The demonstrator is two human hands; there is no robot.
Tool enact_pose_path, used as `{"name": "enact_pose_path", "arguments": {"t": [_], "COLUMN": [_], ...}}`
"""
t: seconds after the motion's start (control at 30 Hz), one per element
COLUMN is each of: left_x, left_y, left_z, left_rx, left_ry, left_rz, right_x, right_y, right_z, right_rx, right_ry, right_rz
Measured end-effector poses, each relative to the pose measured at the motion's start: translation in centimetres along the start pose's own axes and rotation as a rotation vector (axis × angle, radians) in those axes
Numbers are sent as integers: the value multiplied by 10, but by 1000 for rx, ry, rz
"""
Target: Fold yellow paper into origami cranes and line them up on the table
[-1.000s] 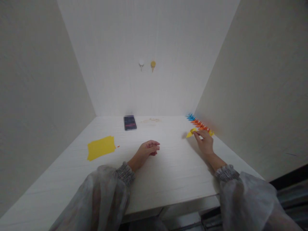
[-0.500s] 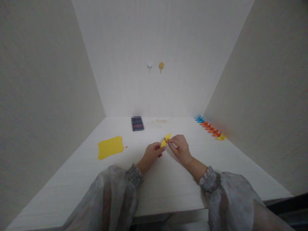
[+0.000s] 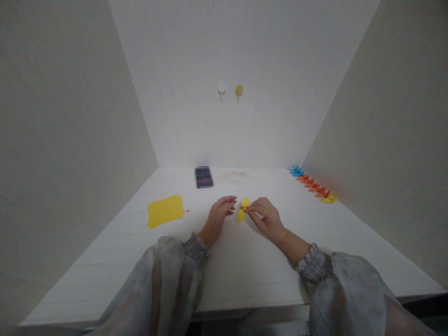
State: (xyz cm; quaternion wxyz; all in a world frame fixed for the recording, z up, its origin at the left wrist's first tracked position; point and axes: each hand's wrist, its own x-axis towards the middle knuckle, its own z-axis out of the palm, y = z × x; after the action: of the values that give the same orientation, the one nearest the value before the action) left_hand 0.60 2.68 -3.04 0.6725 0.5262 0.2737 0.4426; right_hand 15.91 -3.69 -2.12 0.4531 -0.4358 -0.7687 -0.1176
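Observation:
My right hand (image 3: 266, 217) pinches a small folded yellow paper piece (image 3: 242, 211) by its edge, just above the white table (image 3: 245, 261) near its middle. My left hand (image 3: 220, 214) hovers right beside the piece on its left, fingers loosely curled and apart, holding nothing. Both wrists end in grey gathered sleeves.
A flat yellow paper sheet (image 3: 165, 211) lies to the left, with a tiny orange scrap (image 3: 188, 211) beside it. A row of folded blue, orange and yellow paper pieces (image 3: 312, 185) lines the right wall. A dark small box (image 3: 203, 177) stands at the back. Two hooks (image 3: 230, 90) hang on the back wall.
My right hand took a yellow folded piece from the row at the right and carried it to the table's middle. My left hand met it, then let go.

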Motion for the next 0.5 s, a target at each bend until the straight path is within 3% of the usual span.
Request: {"name": "enact_pose_path", "arguments": {"t": [0.2, 0.5], "left_x": [1, 2], "left_y": [-6, -3], "left_z": [1, 2], "left_rx": [116, 327], "left_ry": [-97, 24], "left_rz": [-72, -13], "right_x": [-1, 3], "right_y": [-4, -10], "right_z": [2, 1], "right_rx": [147, 138], "right_ry": [-109, -216], "right_rz": [-38, -73]}}
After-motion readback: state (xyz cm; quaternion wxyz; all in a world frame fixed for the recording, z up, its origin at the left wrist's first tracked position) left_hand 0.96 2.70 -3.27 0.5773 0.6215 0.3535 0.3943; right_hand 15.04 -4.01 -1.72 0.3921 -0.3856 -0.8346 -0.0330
